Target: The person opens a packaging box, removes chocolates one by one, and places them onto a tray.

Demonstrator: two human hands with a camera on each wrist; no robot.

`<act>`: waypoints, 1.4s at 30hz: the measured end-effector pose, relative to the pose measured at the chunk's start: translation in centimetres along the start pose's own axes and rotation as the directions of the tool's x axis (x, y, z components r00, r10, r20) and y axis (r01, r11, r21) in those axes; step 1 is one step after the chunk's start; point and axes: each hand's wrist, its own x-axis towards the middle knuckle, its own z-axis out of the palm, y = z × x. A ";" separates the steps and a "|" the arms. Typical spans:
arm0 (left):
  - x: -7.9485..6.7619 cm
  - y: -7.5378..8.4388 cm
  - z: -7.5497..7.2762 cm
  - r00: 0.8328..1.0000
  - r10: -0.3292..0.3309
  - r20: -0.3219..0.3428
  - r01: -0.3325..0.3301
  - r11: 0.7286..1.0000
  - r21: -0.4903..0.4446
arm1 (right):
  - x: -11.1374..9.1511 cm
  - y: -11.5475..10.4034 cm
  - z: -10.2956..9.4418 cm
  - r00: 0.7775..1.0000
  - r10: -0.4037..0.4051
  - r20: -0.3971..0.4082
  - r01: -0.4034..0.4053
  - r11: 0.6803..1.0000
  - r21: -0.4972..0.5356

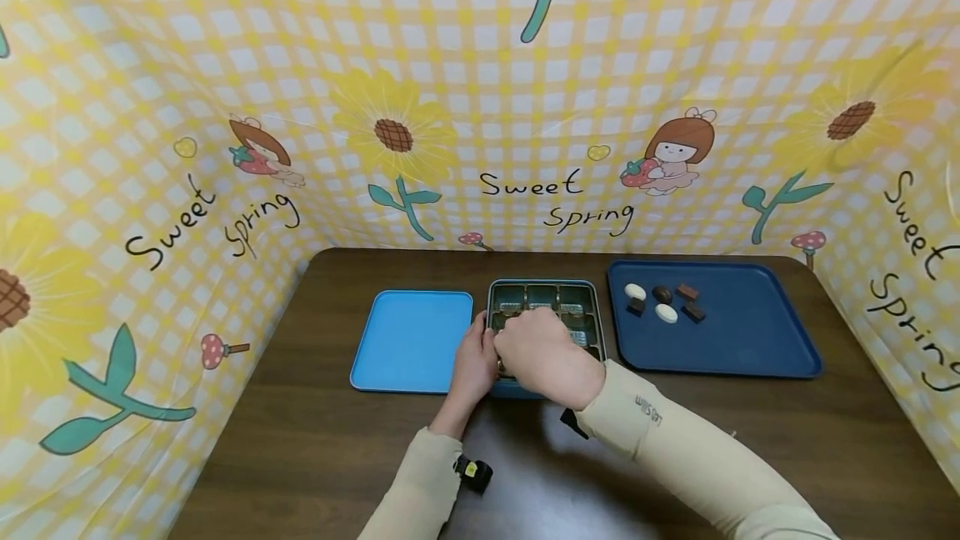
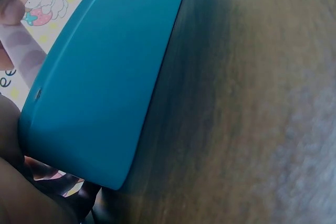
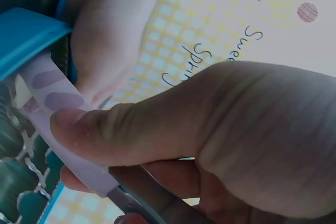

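Observation:
A blue box (image 1: 514,390) with a gold compartment insert stands mid-table. My left hand (image 1: 474,363) holds the box at its near left side; in the left wrist view its fingers lie round the box's corner. Above the insert, my right hand (image 1: 542,355) grips pale lilac-tipped tongs (image 3: 55,85) with a metal handle, thumb on one arm. The tips point down into the box at its near edge, and a small cream-white piece (image 3: 22,92) shows at them. In the head view, the right hand hides the tongs and part of the insert.
Right of the box lies a dark blue tray (image 1: 735,332) with several white and brown chocolates (image 1: 666,313) at its left end. To the left is a flat light blue tray or lid (image 1: 412,340). A yellow checked cloth (image 1: 525,98) hangs round the wooden table (image 1: 300,423).

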 end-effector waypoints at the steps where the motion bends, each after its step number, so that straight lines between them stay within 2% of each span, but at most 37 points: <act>1: 0.0 0.0 0.0 1.000 0.000 0.002 0.000 1.000 -0.003 | -0.1 0.1 -0.2 1.000 0.002 -0.002 -0.002 1.000 0.001; 10: 0.1 -0.2 0.2 1.000 -0.019 -0.004 0.019 1.000 -0.015 | -1.2 1.4 -1.3 1.000 0.029 0.004 -0.029 0.998 0.054; 23: 0.1 0.2 0.1 0.999 -0.042 -0.031 0.042 0.999 0.009 | -3.0 5.1 -1.6 0.992 0.116 0.048 -0.123 0.978 0.170; 34: 0.0 0.3 0.1 0.999 -0.031 -0.027 0.031 0.999 0.018 | -5.9 10.3 -0.6 0.960 0.240 0.146 -0.272 0.924 0.268; 42: -0.1 0.3 0.3 0.999 -0.021 -0.037 0.022 1.000 0.020 | -7.8 14.4 2.0 0.924 0.311 0.223 -0.371 0.873 0.318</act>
